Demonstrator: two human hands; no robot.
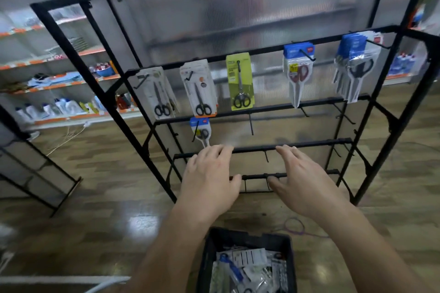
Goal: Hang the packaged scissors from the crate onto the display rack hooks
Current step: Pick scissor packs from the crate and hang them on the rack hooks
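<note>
A black display rack (262, 108) stands in front of me. Its upper row carries several packs of scissors, among them a green pack (240, 82) in the middle and a thick bunch (354, 66) at the right. One small blue-topped pack (201, 131) hangs on the second row at the left. My left hand (209, 178) is just below that pack with fingers straight and holds nothing. My right hand (302, 178) is beside it, also flat and holding nothing. A black crate (212, 254) with several packaged scissors sits on the floor below my arms.
Bare hooks stick out along the second, third and fourth rack bars (292, 146). A second black rack frame (38, 173) stands at the left. Store shelves (59, 78) with goods line the back wall. A purple cord (297, 226) lies on the wooden floor.
</note>
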